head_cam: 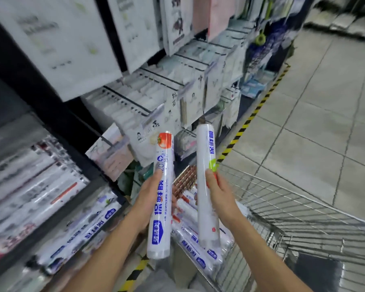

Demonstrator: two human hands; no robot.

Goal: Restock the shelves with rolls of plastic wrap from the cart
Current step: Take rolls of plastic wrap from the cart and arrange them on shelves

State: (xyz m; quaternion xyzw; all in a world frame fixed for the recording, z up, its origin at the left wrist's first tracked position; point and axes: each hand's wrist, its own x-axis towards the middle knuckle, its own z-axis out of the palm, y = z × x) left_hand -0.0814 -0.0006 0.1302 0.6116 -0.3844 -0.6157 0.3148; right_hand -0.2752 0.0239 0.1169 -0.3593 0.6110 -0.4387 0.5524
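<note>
A roll of plastic wrap, printed with blue lettering and a tomato picture, is standing nearly upright in mid-air, the person's left grip clamping around its middle. A second, plainer white roll is standing just beside it, apart from the first, with the right grip clamping its midsection. Both are hovering over the near end of the wire cart, where more wrapped rolls are lying in a heap. To the left, blurred shelves are carrying rows of similar rolls lying flat. Packets are hanging on pegs above. Yellow-and-black tape is edging the tiled floor.
</note>
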